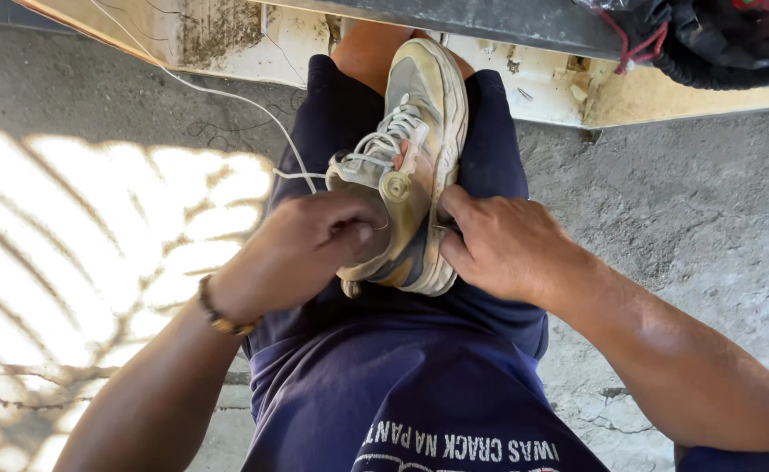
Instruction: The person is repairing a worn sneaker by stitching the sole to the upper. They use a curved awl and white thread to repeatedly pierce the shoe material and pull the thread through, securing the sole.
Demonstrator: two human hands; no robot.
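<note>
A worn beige sneaker [419, 114] with white laces lies on my lap, clamped between my thighs in dark blue shorts [498, 149], toe pointing away from me. My left hand [310, 245] is closed around the shoe's heel and collar from the left. My right hand [502, 245] presses against the sole edge at the heel on the right, thumb on the seam. A thin white thread [227, 92] runs from the shoe's heel area up and off to the far left. A small round patch sits on the shoe's side near my left fingers.
Rough grey concrete floor [690, 201] surrounds me, with striped sunlight on the left. A pale, chipped ledge [542, 83] crosses the top. A dark bag with a red cord [708, 39] rests at the top right. A beaded bracelet [218, 315] is on my left wrist.
</note>
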